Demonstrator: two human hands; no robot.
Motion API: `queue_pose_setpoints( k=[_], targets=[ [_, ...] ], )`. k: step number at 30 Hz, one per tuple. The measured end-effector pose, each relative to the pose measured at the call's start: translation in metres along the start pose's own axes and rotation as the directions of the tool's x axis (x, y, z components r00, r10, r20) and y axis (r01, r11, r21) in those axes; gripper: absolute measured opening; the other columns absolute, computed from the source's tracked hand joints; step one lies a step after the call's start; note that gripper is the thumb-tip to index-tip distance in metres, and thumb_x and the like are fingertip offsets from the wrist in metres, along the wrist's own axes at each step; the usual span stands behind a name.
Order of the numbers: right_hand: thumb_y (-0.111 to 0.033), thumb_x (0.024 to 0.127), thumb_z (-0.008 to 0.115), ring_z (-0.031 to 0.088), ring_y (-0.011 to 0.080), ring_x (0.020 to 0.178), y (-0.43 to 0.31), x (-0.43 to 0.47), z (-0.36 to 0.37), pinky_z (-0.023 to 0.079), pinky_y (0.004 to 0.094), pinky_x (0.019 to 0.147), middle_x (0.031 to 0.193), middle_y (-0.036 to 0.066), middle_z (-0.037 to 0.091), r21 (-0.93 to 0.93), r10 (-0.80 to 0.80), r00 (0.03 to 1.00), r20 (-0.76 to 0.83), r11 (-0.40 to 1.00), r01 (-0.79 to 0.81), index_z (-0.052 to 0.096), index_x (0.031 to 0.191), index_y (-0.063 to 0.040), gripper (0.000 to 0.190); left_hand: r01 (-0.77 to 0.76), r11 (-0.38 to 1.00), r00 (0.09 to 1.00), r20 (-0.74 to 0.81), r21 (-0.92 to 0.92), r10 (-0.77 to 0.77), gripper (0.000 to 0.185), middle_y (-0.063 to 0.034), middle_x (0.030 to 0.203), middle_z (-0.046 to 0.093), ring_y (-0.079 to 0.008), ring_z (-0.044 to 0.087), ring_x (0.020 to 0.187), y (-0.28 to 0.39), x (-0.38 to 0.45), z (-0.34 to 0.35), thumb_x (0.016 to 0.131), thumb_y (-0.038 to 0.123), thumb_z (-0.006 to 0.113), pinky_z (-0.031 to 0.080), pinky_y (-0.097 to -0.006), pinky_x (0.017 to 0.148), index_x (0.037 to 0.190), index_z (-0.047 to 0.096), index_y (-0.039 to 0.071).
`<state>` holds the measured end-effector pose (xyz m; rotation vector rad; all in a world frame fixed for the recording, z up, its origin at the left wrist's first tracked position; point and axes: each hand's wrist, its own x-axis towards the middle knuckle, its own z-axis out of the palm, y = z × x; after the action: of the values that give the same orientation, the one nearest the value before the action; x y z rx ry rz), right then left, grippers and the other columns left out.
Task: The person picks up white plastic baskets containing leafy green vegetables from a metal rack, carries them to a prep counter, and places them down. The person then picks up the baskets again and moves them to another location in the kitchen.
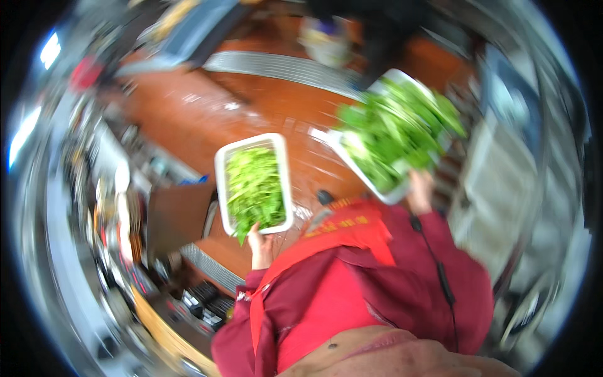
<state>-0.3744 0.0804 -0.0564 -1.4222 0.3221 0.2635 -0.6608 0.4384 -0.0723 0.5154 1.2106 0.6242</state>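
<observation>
My left hand [260, 242] grips the near rim of a white plastic basket [286, 188], its thumb over the edge. Light-green chopped leafy vegetables [254, 184] fill the basket, and a few leaves hang over the near rim. To the right, my right hand [419, 186] holds a second white plastic container [351, 162] by its near corner. Larger leafy greens with pale stalks [400, 125] are heaped in it and stick out past the sides; motion blurs them. Both containers are held out over the floor, apart from each other.
Below lies a shiny, wet-looking red-brown tiled floor [188, 108] crossed by a metal drain grate [278, 68]. A blurred person in dark clothing [391, 33] stands ahead near a whitish bucket [325, 45]. A cluttered counter [108, 198] runs along the left; a metal sink [499, 165] is at right.
</observation>
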Motion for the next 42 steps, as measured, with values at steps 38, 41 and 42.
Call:
queue_pose_setpoints(
  k=[38,41,42],
  targets=[
    [0.008,0.063,0.049,0.052,0.0132,0.07,0.015,-0.127,0.992,0.041,0.0248,0.064,0.078,0.005,0.056,-0.218,0.164,0.543,0.824,0.975,0.036,0.056,0.083,0.004,0.022,-0.115,0.894,0.983,-0.179,-0.432,0.04,0.047,-0.0115,0.12,0.039,-0.0317,0.043,0.108,0.548,0.422,-0.105,0.078,0.003,0.048,0.039,-0.0592,0.082,0.122,0.035,0.011],
    [0.006,0.064,0.051,0.05,0.0138,0.07,0.008,-0.127,0.99,0.04,0.0253,0.063,0.078,0.005,0.052,-0.268,0.238,0.495,0.836,0.963,-0.01,0.055,0.083,0.004,0.019,-0.112,0.861,0.984,-0.176,-0.497,0.026,0.048,-0.0125,0.12,0.04,-0.0319,0.044,0.107,0.524,0.398,-0.104,0.078,0.002,0.048,0.04,-0.0584,0.081,0.123,0.034,0.011],
    [0.007,0.064,0.05,0.051,0.0136,0.068,0.01,-0.132,1.001,0.041,0.0254,0.061,0.076,0.005,0.053,-0.363,0.324,0.492,0.808,0.932,-0.017,0.055,0.082,0.003,0.019,-0.187,0.871,0.951,-0.305,-0.454,0.045,0.048,-0.0135,0.117,0.042,-0.0324,0.047,0.104,0.526,0.401,-0.108,0.077,0.002,0.048,0.042,-0.0577,0.08,0.123,0.034,0.009]
  ],
)
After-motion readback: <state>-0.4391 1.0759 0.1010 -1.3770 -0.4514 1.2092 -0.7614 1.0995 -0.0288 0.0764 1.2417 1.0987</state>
